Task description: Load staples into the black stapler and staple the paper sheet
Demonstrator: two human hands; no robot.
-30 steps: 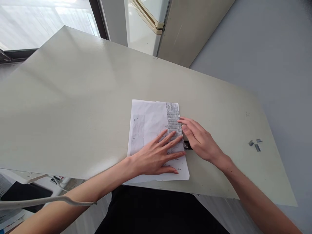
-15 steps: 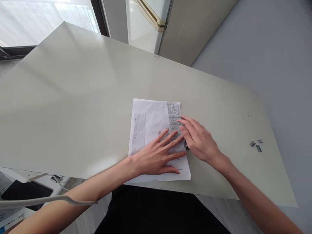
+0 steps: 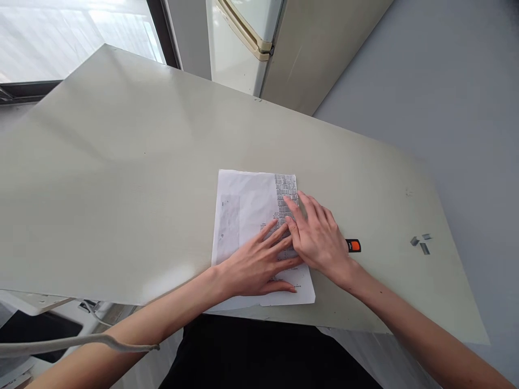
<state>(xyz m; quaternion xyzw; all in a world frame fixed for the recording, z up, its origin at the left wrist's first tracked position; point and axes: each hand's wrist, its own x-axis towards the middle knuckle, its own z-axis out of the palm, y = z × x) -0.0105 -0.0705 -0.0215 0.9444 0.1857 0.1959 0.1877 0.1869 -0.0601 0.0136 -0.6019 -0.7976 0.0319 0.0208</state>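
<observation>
Printed white paper [image 3: 251, 194] lay flat on a pale, glossy table [image 3: 121, 216], close to the edge nearest the person whose head-worn camera gave this downward view. Faint grey marks showed on the left part of the sheet, and a densely patterned grey band ran along its upper right side; rows of small print were partly covered by fingers. The left hand [image 3: 259, 265] rested palm down on the paper, relaxed and spread, its fingers fanned toward the right edge and its grasp free of any object. The right hand [image 3: 320, 240] lay across that right edge, its fingers bent and its index finger and thumb over the patterned band, the thumb next to the left fingertips. Whether it was gripping anything beneath the palm, I cannot tell. A black object with an orange patch [image 3: 354, 246] stuck out on the right side of this hand, the rest of it hidden. Farther right on the table sat three small grey pieces [image 3: 425, 248], near one another and well apart from the paper. Beyond the table's far edge stood a white refrigerator [image 3: 235, 65], with a bright window [image 3: 81, 38] to its left and a grey wall [image 3: 446, 81] to its right. Black clothing [image 3: 259, 351] filled the bottom centre, and a pale cable [image 3: 81, 341] crossed the lower left.
</observation>
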